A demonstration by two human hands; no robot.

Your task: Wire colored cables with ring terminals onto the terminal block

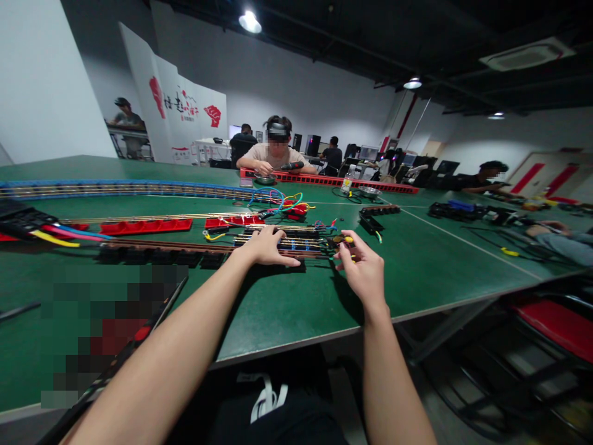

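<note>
On green worktop (296, 318), blue-and-black strip (303, 243) with metal rods lies lengthwise before me. My left grip (264, 247) spreads over it, thumb stretched along near side; cannot tell whether it clasps. My right grip (365, 266) pinches small dark-and-yellow piece (343, 240) at strip's right end. Behind strip, loops of coloured wires (274, 196); farther left, long blue strip (115, 187) and red tray (146, 226).
</note>
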